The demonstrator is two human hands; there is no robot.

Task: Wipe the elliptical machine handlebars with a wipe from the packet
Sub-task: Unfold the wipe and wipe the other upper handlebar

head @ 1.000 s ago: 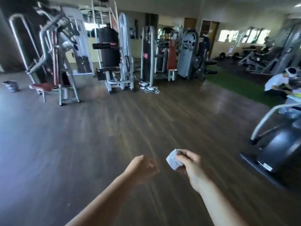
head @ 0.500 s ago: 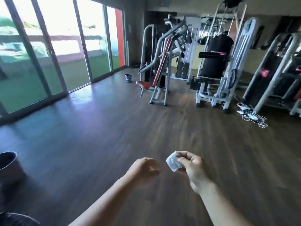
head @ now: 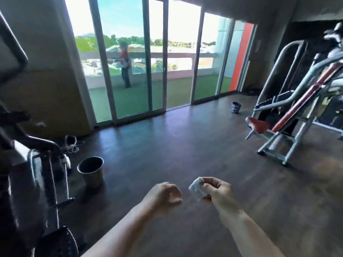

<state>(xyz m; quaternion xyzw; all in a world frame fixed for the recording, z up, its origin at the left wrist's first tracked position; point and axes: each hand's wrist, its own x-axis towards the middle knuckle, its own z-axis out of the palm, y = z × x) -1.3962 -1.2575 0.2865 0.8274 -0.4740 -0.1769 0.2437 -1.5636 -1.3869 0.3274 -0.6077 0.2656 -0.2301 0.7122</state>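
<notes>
My right hand [head: 218, 194] is held out low in the middle of the view, fingers pinched on a crumpled white wipe [head: 196, 189]. My left hand [head: 164, 195] hangs just left of it, curled into a loose fist with nothing in it. The two hands are a small gap apart. A dark exercise machine [head: 27, 173] with a curved bar fills the left edge; a dark handlebar tube [head: 14, 45] shows at the top left. The packet is not in view.
A metal bin [head: 91, 171] stands on the dark wood floor beside the dark machine. A grey and red weight machine [head: 289, 115] stands at the right. A small bucket [head: 236, 107] sits near the sliding glass doors [head: 148, 62]. A person [head: 124, 65] stands outside on the balcony.
The view has swung left, from the row of weight machines to the glass doors and the dark machine. Both hands keep the same pose, the wipe still pinched in my right hand.
</notes>
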